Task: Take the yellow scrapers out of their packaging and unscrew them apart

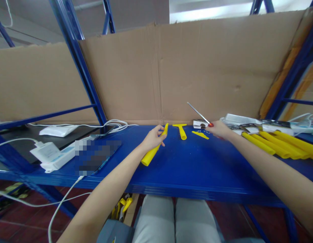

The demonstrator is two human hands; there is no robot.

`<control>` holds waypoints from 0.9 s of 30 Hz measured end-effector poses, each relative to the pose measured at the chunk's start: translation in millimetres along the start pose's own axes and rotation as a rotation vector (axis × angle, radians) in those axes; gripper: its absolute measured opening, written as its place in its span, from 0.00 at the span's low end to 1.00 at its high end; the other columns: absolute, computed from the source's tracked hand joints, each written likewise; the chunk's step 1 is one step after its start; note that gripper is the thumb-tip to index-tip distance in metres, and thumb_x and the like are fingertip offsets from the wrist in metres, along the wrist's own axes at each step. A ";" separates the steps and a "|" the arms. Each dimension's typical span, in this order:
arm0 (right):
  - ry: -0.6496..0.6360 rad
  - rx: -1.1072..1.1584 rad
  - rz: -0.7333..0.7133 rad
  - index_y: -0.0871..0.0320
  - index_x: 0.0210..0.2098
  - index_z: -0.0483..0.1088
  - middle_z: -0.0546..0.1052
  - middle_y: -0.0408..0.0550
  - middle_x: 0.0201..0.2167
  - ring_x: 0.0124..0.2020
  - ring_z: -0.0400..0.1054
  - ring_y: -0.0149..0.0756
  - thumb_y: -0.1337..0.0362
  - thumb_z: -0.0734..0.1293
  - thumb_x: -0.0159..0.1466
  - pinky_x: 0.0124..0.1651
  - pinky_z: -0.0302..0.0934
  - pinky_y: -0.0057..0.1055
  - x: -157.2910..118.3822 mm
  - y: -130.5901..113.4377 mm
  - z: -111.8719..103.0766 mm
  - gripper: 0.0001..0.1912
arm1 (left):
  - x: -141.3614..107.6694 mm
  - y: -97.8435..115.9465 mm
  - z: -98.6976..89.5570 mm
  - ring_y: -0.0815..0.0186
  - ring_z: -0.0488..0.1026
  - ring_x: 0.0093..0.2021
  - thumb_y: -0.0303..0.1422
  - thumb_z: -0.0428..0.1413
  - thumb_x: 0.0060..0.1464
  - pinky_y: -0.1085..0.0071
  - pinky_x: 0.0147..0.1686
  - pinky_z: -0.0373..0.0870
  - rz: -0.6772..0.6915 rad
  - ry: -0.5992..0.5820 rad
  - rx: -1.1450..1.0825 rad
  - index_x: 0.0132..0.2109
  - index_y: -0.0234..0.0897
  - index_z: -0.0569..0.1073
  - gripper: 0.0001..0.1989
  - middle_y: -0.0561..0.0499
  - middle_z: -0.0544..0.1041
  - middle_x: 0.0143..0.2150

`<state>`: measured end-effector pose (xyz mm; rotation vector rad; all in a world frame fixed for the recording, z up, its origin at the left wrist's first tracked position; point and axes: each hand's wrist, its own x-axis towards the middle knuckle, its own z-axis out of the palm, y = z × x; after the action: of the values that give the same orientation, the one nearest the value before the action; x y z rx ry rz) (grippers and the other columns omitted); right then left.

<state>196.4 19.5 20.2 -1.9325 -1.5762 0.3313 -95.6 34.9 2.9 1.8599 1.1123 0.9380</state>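
Observation:
My left hand [153, 137] is closed around a yellow T-shaped handle [151, 155], its round tube end tilted down toward me and its crosspiece partly behind my fingers. In my right hand [218, 129] is a screwdriver [199, 113] with a red grip. Its metal shaft points up and left, away from the handle. Between my hands, a second yellow T-shaped handle [182, 131] lies on the blue shelf [186, 168]. A flat yellow strip [200, 135] rests near my right hand, with a small white box [199, 124] just behind it.
Several yellow tubes [272, 143] lie at the right, before white packages [242, 119]. A phone [98, 157], a power strip [67, 153] and coiled white cable [118, 125] occupy the left. A cardboard wall [209, 67] closes the back; a blue post [82, 67] rises at left.

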 end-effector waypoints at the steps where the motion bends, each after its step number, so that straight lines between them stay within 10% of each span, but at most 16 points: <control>1: 0.009 -0.061 -0.008 0.58 0.19 0.64 0.60 0.38 0.07 0.09 0.55 0.27 0.68 0.64 0.58 0.15 0.48 0.24 6.5 7.9 -2.1 0.11 | -0.1 -0.3 0.3 0.74 0.71 0.17 0.25 0.54 0.56 0.81 0.13 0.61 -0.001 -0.005 0.001 0.41 0.38 0.60 0.10 0.52 0.77 0.35; 16: 0.043 -0.369 0.036 0.66 0.30 0.74 0.76 0.56 0.24 0.27 0.71 0.39 0.64 0.66 0.57 0.25 0.56 0.27 54.9 45.6 19.6 0.10 | -2.9 4.2 2.2 0.74 0.71 0.17 0.23 0.53 0.56 0.82 0.12 0.60 -0.027 -0.008 -0.007 0.40 0.38 0.59 0.09 0.53 0.76 0.34; 27: -0.015 -0.340 0.127 0.65 0.29 0.73 0.68 0.47 0.12 0.17 0.66 0.37 0.62 0.63 0.60 0.21 0.57 0.28 55.6 47.7 18.6 0.12 | -2.7 2.2 2.3 0.74 0.71 0.18 0.24 0.53 0.56 0.80 0.15 0.61 -0.028 -0.011 0.033 0.43 0.37 0.62 0.09 0.51 0.78 0.37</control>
<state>238.4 73.1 -12.7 -2.2983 -1.6048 0.1348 -93.8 31.1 3.2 1.8691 1.1503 0.8982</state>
